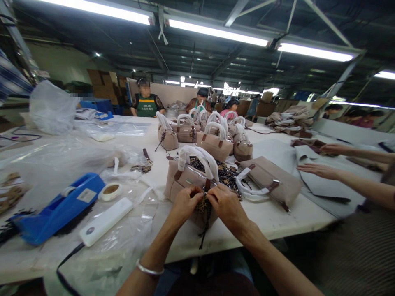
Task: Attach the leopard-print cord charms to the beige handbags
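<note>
"Two hands at work on one beige handbag (185,181), right at the near edge of the worktop (262,226). What's the grip like?"

"Narrow on both. The left hand (186,202) and the right hand (227,206) pinch the top of a leopard-print charm (202,204), close to the metal ring (205,190). Fingers hide the exact spot."

"And the bag?"

"Upright, its white-wrapped handles (197,154) standing up, with a dark cord (203,237) dangling at the near end."

"What's around it?"

"More leopard-print pieces (228,176) lie heaped just behind. Another handbag (273,183) lies on its side to the right, and a cluster of bags (215,146) stands farther back. Over on the left I see a blue tape dispenser (61,209), a tape roll (110,191) and a white device (106,222) with a black cable."

"Whose hands are those on the right?"

"A co-worker's (321,169), reaching over grey sheets (324,187)."
</note>
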`<state>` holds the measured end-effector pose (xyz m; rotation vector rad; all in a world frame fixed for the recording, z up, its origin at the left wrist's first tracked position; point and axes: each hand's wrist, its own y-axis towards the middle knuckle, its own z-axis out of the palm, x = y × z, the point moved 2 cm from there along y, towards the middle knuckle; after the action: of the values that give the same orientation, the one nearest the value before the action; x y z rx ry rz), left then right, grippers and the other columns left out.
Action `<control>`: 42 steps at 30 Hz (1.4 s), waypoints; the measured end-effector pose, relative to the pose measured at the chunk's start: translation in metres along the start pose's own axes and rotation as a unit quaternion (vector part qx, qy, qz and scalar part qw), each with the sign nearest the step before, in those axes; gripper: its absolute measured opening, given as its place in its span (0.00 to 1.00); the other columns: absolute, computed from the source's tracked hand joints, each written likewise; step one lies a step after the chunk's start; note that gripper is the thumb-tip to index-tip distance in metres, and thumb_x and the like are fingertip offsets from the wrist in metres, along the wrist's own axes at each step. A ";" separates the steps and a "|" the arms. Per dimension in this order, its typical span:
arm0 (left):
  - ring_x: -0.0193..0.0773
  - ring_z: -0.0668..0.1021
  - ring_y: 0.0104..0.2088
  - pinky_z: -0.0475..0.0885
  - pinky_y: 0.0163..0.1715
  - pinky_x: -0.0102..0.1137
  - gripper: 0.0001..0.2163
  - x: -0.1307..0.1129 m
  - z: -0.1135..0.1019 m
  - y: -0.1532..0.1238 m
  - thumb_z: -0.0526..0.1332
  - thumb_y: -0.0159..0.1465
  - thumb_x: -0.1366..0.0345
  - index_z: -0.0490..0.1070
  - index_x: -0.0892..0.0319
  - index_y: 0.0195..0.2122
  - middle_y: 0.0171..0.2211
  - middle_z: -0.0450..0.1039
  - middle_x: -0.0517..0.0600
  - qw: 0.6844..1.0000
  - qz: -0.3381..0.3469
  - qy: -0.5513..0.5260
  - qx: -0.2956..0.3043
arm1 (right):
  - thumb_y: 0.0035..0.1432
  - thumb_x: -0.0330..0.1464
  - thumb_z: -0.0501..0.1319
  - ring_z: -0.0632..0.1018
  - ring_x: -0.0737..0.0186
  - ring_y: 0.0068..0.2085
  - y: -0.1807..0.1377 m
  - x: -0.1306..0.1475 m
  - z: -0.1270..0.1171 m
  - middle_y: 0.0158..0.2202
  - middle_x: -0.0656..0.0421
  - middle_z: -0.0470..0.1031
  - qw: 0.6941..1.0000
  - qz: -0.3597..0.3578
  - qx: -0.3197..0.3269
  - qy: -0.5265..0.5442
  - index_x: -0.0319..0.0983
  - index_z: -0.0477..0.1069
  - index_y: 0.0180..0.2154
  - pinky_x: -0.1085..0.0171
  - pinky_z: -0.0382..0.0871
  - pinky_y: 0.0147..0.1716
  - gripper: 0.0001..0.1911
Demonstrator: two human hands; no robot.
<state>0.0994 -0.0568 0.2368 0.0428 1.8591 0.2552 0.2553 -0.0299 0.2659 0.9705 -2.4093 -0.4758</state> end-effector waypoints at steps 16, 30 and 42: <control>0.37 0.72 0.27 0.64 0.31 0.30 0.05 -0.007 0.004 -0.006 0.59 0.59 0.65 0.72 0.57 0.27 0.24 0.72 0.45 0.989 0.029 -0.019 -0.142 | 0.57 0.27 0.54 0.77 0.62 0.30 0.020 -0.002 -0.011 0.33 0.58 0.77 0.983 0.108 0.006 0.150 0.40 0.74 0.34 0.65 0.69 0.32 0.10; 0.38 0.75 0.36 0.68 0.44 0.33 0.07 -0.012 -0.006 -0.010 0.55 0.65 0.60 0.62 0.55 0.33 0.30 0.72 0.46 0.964 0.075 -0.190 -0.173 | 0.57 0.33 0.59 0.75 0.63 0.30 0.025 -0.003 -0.011 0.27 0.61 0.74 0.987 0.096 0.009 0.128 0.42 0.75 0.27 0.67 0.66 0.29 0.09; 0.39 0.71 0.25 0.64 0.29 0.32 0.07 -0.015 -0.002 0.023 0.57 0.58 0.69 0.74 0.56 0.26 0.22 0.72 0.47 0.998 0.046 -0.019 -0.039 | 0.61 0.28 0.51 0.76 0.60 0.35 0.013 -0.009 0.000 0.32 0.57 0.75 0.989 0.023 -0.007 0.148 0.41 0.74 0.30 0.63 0.68 0.36 0.14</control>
<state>0.1000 -0.0370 0.2563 0.0787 1.8103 0.3875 0.2538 -0.0143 0.2698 0.9070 -2.1540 -0.3064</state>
